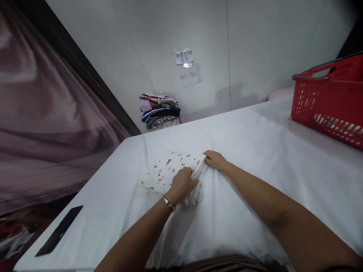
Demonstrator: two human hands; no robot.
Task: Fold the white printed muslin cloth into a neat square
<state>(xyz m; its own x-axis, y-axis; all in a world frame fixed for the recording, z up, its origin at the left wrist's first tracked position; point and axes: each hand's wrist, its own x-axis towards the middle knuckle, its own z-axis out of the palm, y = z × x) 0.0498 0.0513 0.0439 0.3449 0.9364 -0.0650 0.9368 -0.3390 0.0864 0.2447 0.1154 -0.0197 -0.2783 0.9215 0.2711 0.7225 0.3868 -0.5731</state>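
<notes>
Folded printed cloth (pixel 167 170) lies centre frame on the white worktop (pixel 255 151). It looks soft, light and floppy with no stiffness, so the layers will slide; best taken at the stacked right edge. My left hand (pixel 183 184) has its fingers curled around that edge. My right hand (pixel 216 160) is at the upper corner, fingers low; can't tell if they pinch or press. Red basket (pixel 326 100) upper right, contents not visible. Stack of folded clothes (pixel 160 111) against the wall.

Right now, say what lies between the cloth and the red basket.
Beside the cloth only the right hand; then bare sheet up to the basket, head view.
</notes>
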